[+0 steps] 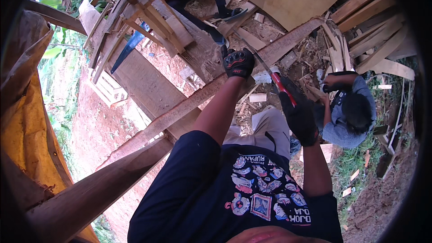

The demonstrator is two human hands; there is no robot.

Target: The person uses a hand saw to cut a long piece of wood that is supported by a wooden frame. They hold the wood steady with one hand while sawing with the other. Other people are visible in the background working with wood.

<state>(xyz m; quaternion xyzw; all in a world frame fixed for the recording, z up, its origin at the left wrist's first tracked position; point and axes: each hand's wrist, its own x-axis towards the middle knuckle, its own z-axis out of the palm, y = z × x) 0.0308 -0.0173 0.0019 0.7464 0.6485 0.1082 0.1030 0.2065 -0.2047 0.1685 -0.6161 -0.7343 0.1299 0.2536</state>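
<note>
A long rough-edged wooden plank point(180, 108) runs slantwise across the view in front of me. My left hand point(239, 62), in a black glove with hard knuckle guards, is closed over the plank, its thumb side raised; the fingertips are partly hidden. Lower and to the right, my gloved right hand point(299, 119) is wrapped round the red handle of a hand saw point(278, 82). The saw's narrow blade, seen nearly edge-on, crosses the plank just right of my left hand. Whether its teeth are in the wood cannot be made out.
A wooden frame point(155, 22) stands on a wide bench board point(148, 78), beside another saw with a blue blade point(130, 47). One person point(355, 108) crouches at the right; another sits at the top. Stacked planks point(364, 6), a plywood sheet point(297, 0) and scattered offcuts lie around.
</note>
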